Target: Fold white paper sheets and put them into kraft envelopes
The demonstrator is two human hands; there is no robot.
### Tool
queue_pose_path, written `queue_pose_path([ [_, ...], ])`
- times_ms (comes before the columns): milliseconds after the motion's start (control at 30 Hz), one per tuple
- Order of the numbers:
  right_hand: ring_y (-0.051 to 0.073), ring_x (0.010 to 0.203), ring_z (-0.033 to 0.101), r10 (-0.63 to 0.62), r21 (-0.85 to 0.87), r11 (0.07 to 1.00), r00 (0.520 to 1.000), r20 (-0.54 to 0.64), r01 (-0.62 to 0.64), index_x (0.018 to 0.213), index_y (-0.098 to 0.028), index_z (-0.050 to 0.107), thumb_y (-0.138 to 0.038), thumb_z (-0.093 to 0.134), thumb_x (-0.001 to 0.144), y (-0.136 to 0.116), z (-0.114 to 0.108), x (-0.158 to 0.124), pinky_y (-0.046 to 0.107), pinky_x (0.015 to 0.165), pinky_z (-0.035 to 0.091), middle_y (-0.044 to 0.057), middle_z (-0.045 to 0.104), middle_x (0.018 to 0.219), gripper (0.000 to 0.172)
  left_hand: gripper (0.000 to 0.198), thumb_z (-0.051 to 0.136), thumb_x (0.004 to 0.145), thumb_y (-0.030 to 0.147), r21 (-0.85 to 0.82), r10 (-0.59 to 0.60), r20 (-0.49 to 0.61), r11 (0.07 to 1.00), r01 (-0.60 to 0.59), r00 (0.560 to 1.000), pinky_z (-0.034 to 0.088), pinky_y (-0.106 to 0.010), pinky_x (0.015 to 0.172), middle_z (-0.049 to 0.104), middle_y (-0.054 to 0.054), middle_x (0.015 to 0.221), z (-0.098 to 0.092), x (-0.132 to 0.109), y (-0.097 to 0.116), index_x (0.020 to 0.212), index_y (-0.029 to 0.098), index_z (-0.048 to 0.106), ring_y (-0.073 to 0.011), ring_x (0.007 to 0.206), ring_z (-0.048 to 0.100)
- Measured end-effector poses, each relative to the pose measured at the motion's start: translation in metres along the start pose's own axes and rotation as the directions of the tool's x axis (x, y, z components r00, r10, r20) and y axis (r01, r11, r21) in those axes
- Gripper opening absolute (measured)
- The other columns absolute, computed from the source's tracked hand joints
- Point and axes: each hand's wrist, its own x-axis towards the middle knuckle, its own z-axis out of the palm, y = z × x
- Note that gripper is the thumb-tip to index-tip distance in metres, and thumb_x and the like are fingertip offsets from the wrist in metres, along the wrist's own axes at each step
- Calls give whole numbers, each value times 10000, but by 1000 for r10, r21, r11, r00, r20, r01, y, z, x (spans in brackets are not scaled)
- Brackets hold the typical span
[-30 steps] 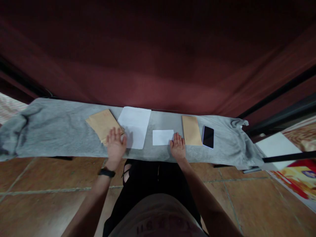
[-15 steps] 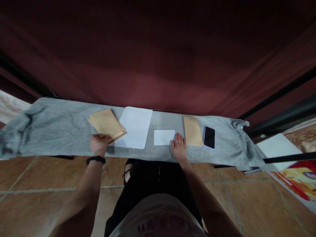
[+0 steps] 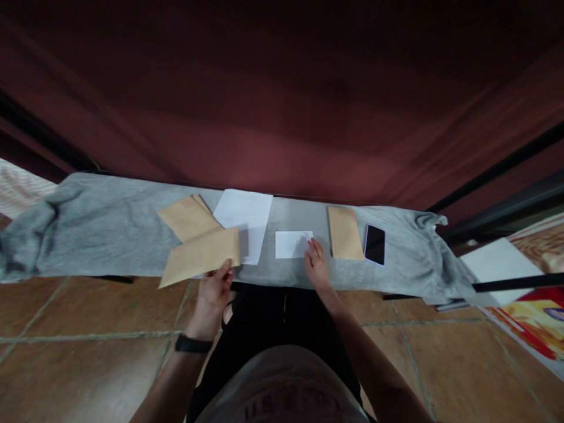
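My left hand (image 3: 214,291) pinches the near edge of a brown envelope (image 3: 200,256) and holds it up over the front edge of the grey cloth (image 3: 101,229). Behind it lies a stack of brown envelopes (image 3: 187,216) and a white sheet of paper (image 3: 244,220). My right hand (image 3: 316,262) rests on the cloth with fingers stretched out, its tips at the right corner of a small folded white paper (image 3: 291,244). A single brown envelope (image 3: 345,232) lies just right of that hand.
A black phone (image 3: 375,244) lies on the cloth next to the right envelope. A dark red curtain (image 3: 282,106) hangs behind the cloth-covered ledge. A white board (image 3: 496,261) and colourful printed sheets lie at the right. Brown floor tiles run below.
My left hand has taken one brown envelope off the stack and drawn it toward me and to the right. My right hand has shifted slightly onto the small white paper's corner.
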Motion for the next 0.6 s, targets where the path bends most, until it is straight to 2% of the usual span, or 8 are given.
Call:
queue_pose_path([
  [67,222,1391,472,52,160,985,998,44,-59,1437,-162,525,-352,321,1035,-20,2,-6,416,1138,419,130,521,1499,490,316,882,564,156,32,-55,131,998,51,990,481,-198,556,641,47,616,13,-25,-34,652,171,579,-76,531,584],
  [133,228,1331,532,62,340,935,989,133,-104,1419,-198,544,-401,361,1024,-42,4,-14,390,1087,461,110,573,1448,480,332,907,540,232,80,-96,210,994,81,973,489,-214,577,656,36,618,25,-46,-62,654,174,601,-90,553,610],
  [233,220,1005,681,88,551,798,951,296,-246,1265,-226,638,-437,435,985,-62,7,-25,323,841,550,61,731,1126,405,323,906,544,268,123,-138,287,987,106,948,467,-224,551,698,17,683,35,-68,-89,762,172,687,-90,542,598],
  [300,193,779,659,167,584,731,922,349,-353,1075,-223,687,-444,506,931,-64,7,-31,283,694,523,14,723,878,320,304,901,556,281,152,-164,318,981,120,934,460,-229,547,685,22,656,36,-73,-98,757,172,699,-93,537,586],
  [367,170,688,605,258,593,684,902,347,-424,931,-219,682,-423,540,873,-59,6,-34,261,638,483,-11,678,767,255,298,901,557,286,169,-179,323,977,130,929,481,-243,576,689,17,658,35,-75,-104,741,174,696,-104,554,600],
  [500,171,699,587,346,616,619,873,342,-487,852,-215,679,-368,512,793,-50,1,-34,263,642,476,-5,679,771,235,329,904,553,286,145,-196,314,977,157,929,523,-266,639,733,-4,760,33,-71,-112,794,183,706,-117,605,642],
  [533,176,709,596,353,632,587,863,363,-506,850,-210,684,-369,516,778,-49,0,-34,269,650,485,1,687,782,242,332,905,551,289,138,-209,317,975,174,925,525,-263,638,731,-1,759,33,-70,-113,796,187,705,-115,605,643],
  [600,188,729,626,356,683,460,823,443,-567,869,-202,691,-384,543,757,-50,-5,-34,284,666,513,12,704,806,260,323,912,543,294,140,-253,331,966,218,909,528,-254,627,719,6,728,33,-67,-112,759,189,696,-113,602,643],
])
